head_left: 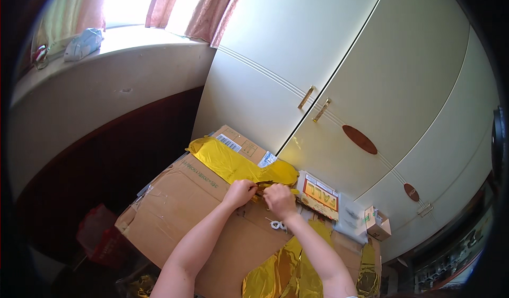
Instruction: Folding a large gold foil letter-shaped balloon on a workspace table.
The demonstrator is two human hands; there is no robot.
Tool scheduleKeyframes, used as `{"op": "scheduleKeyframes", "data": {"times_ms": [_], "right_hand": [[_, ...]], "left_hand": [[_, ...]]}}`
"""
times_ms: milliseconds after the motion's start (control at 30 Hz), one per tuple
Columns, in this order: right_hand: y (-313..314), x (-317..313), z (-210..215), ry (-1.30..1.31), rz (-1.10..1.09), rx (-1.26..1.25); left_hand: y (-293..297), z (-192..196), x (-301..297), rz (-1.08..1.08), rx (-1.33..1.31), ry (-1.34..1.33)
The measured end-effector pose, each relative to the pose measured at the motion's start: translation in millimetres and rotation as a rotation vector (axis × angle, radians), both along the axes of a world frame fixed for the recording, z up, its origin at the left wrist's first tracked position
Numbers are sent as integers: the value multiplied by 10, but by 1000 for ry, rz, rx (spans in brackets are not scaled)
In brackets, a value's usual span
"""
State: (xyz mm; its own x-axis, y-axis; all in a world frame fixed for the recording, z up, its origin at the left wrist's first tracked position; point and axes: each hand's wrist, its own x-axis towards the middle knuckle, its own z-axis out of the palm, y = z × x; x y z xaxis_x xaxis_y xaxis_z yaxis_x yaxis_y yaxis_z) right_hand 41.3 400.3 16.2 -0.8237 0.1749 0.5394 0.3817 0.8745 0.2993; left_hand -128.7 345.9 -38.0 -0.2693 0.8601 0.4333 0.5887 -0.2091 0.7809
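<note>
A flat, shiny gold foil balloon (225, 163) lies across the far part of a large brown cardboard box, its near right edge bunched between my hands. My left hand (241, 193) is closed in a pinch on that edge. Just to its right, my right hand (280, 200) has its fingers bent and pressed together on the same bunched foil. The fingers hide the exact spot they grip. Close below my right hand, two small white loops (278, 225) lie on the cardboard; I cannot tell what they belong to. More gold foil (275, 269) spreads under and beside my right forearm.
The cardboard box (175, 205) forms the work surface. To the right lie a flat printed package (318, 194), a clear plastic sleeve (351, 218) and a small open carton (377, 224). Cream wardrobe doors (339, 133) stand behind. A red bag (101, 234) sits low on the left.
</note>
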Motion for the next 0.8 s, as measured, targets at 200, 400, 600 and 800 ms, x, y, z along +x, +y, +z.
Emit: {"op": "scheduleKeyframes", "data": {"times_ms": [200, 400, 600, 800], "right_hand": [[-107, 33, -287, 44, -71, -395], [146, 52, -385, -60, -358, -643], [311, 35, -500, -44, -366, -695], [359, 130, -591, -9, -317, -545]], "left_hand": [[40, -40, -31, 16, -4, -31], [22, -10, -34, 48, 16, -114], [-29, 69, -34, 121, 53, -260], [77, -36, -76, 239, 166, -439]]}}
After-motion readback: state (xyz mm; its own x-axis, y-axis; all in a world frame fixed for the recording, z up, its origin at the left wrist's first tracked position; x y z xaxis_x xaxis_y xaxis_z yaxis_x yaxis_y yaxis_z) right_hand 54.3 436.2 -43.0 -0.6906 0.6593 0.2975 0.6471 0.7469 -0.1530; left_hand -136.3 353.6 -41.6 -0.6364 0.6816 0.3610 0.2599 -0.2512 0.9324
